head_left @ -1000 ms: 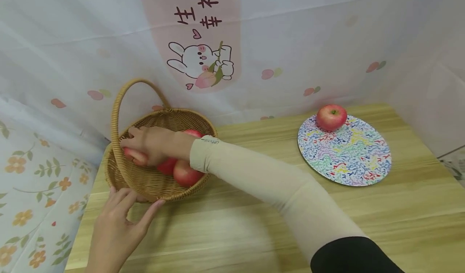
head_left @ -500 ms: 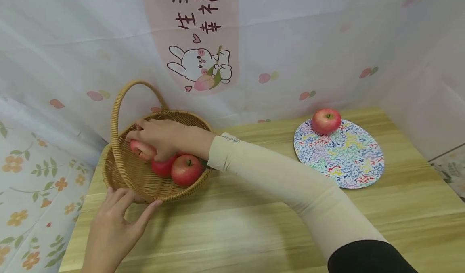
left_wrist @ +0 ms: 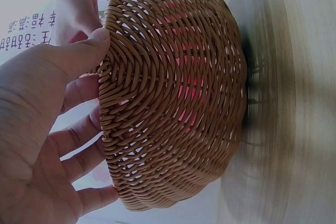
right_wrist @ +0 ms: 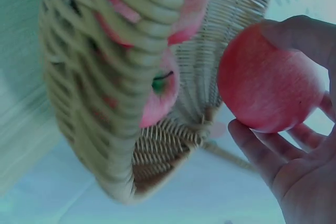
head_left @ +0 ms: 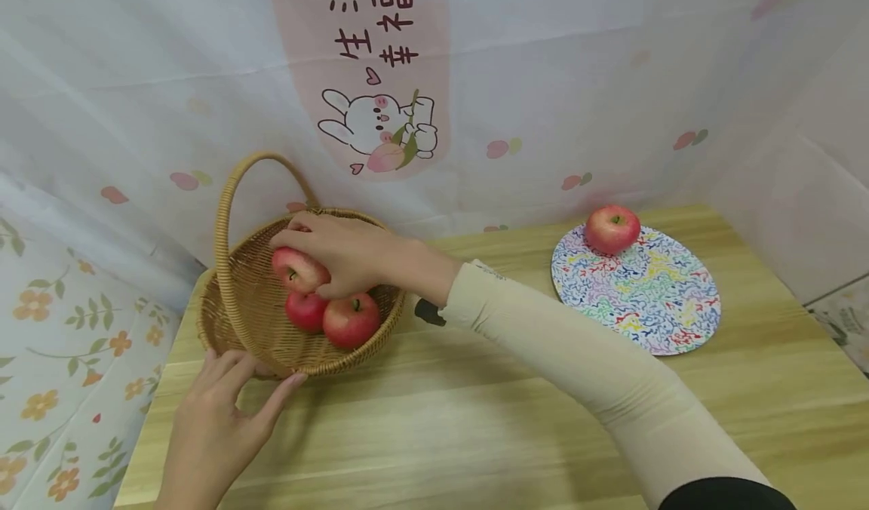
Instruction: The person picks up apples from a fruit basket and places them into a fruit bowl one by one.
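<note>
My right hand (head_left: 346, 252) holds a red apple (head_left: 301, 270) in its fingers and thumb, over the wicker basket (head_left: 271, 336) at the left of the table. In the right wrist view the held apple (right_wrist: 270, 80) is apart from the basket wall. Two more red apples are plain inside the basket: a darker one (head_left: 305, 311) and a larger one (head_left: 351, 321) with its stem up. My left hand (head_left: 220, 419) grips the basket's near rim; in the left wrist view its thumb (left_wrist: 86, 53) lies on the rim with the fingers spread along it.
On the right of the wooden table (head_left: 434, 434) lies a round plate (head_left: 658, 291) with a multicoloured squiggle pattern. One red apple (head_left: 612, 229) sits at its back edge. The basket's tall handle (head_left: 225, 261) arches up at its left. A printed cloth (head_left: 543, 80) hangs behind.
My right hand has risen and moved right with the apple, from the basket's left side to above the other apples. The left hand stays on the rim.
</note>
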Demonstrator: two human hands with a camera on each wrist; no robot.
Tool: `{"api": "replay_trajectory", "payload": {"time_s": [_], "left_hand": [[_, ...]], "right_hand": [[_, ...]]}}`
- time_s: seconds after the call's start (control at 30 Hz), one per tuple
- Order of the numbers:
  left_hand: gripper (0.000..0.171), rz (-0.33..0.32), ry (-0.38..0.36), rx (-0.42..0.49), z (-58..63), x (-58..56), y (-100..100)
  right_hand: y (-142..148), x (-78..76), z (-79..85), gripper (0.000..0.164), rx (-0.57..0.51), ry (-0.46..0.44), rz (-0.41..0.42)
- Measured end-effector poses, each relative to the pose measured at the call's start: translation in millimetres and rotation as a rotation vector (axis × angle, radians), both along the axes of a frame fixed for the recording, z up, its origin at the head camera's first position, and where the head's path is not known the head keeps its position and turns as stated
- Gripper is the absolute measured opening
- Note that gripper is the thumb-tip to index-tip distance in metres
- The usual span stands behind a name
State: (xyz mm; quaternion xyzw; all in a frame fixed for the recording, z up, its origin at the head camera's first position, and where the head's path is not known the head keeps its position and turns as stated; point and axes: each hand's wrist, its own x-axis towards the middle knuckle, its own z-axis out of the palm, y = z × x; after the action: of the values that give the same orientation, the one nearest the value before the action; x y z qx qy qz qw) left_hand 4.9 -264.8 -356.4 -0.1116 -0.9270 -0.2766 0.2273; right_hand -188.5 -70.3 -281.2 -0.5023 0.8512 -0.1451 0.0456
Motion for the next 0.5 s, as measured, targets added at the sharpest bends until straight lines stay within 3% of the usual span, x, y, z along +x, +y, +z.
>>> {"api": "replay_trajectory", "payload": {"time_s": [0.27, 0.5], "left_hand": [[0.032, 0.001, -0.001, -0.005, -0.7, -0.5, -0.2], [0.031, 0.012, 0.002, -0.011, -1.5, -0.5, 1.6]], "right_hand": [[32.5, 11.0, -0.4, 0.071, -0.218, -0.099, -0.096], [53.8, 21.1, -9.3, 0.074, -0.366, -0.098, -0.143]]}}
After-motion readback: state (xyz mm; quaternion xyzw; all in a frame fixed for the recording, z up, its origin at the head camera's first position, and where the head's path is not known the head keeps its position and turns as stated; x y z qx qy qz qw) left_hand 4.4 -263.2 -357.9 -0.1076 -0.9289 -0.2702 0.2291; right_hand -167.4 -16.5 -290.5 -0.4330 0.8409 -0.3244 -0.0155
